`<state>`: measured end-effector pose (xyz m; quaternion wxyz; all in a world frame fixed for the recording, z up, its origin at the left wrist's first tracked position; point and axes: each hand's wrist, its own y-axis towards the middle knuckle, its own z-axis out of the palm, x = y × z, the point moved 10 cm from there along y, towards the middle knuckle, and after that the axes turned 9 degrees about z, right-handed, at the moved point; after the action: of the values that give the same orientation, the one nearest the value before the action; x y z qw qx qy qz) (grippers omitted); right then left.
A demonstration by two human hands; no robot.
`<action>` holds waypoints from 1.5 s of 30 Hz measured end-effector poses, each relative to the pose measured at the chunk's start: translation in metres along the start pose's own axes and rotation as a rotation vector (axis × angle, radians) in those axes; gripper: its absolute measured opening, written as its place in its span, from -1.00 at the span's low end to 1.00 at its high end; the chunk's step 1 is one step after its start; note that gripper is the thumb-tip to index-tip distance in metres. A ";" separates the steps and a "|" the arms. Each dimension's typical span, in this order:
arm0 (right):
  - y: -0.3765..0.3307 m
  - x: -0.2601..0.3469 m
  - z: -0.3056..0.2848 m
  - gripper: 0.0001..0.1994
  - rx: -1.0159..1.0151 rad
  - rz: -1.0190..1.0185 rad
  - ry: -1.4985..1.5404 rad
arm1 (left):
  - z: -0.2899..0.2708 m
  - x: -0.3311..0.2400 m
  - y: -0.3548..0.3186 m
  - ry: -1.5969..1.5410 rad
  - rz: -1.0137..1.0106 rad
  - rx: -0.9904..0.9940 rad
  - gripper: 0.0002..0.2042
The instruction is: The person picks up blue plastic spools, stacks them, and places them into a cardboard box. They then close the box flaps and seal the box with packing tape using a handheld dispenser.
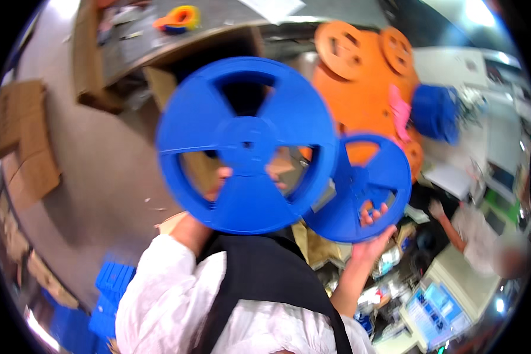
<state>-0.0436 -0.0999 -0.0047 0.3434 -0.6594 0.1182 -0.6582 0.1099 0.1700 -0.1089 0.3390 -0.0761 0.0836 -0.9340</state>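
In front of my chest I hold up a large round blue plastic reel (248, 203) with wedge-shaped openings and a small square hole in its hub. My left hand (191, 231) grips it from behind; some fingers show through the openings, and the rest are hidden. A second blue reel (389, 168) is tilted to the right, partly behind the first one's edge. My right hand (373, 230) closes on its lower rim, with fingertips showing through an opening.
Ahead right is an orange surface (360, 100) with round slotted orange discs (338, 51) and a pink cloth-like piece (399, 112). Blue reels (435, 112) stand beyond it. A tape roll (183, 19), cardboard (26, 141) and blue crates (113, 277) lie left. Another person (475, 236) is at right.
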 end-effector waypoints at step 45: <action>-0.170 -0.145 0.232 -0.57 1.125 -1.020 -1.392 | -0.098 0.009 0.014 0.270 -0.063 -0.415 -0.50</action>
<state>0.1113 0.1827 0.0087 0.2744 -0.6102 -0.7262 -0.1579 0.0920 0.1635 -0.2066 0.2724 -0.0211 0.3158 -0.9086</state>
